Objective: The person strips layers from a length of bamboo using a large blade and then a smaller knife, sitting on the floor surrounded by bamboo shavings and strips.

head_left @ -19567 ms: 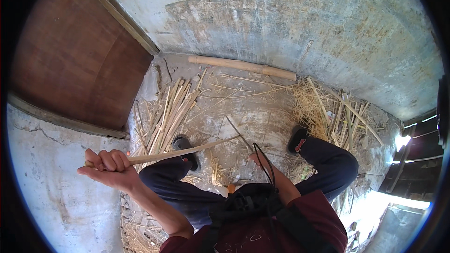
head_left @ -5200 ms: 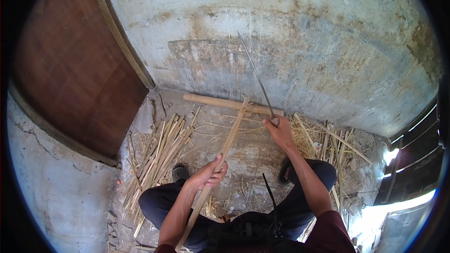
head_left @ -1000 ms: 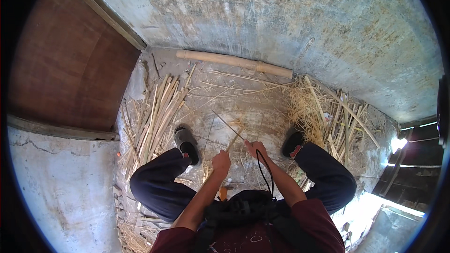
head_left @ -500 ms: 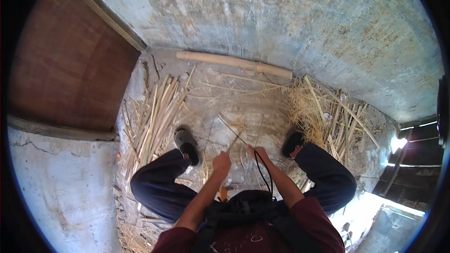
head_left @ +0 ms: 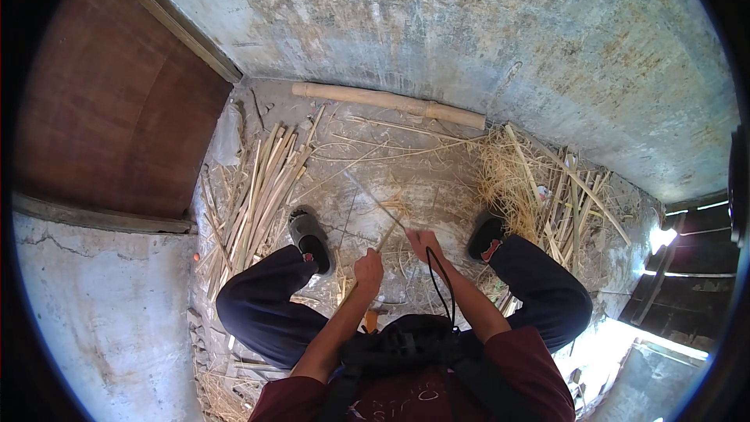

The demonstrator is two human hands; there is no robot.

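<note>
My left hand [head_left: 369,269] is closed round a short, thin bamboo strip [head_left: 387,237] that sticks out away from me. In my right hand [head_left: 423,244], also closed, is a long, thin knife [head_left: 376,202]. Its blade slants forward and to the left, past the end of the strip, and its far part is blurred. How the handle sits within the fingers is hidden. A black cord [head_left: 448,285] loops down from near my right wrist toward my body. Both hands are above the floor, between my spread feet.
Split bamboo strips [head_left: 269,180] lie piled on the left. Pale shavings [head_left: 504,180] and more sticks [head_left: 574,195] are heaped at the right. A bamboo pole [head_left: 391,103] rests along the foot of the wall [head_left: 469,23]. A brown panel [head_left: 117,101] stands at far left.
My right hand has moved slightly away from me, carrying the knife farther forward and left. My left hand stays nearly in place with the strip.
</note>
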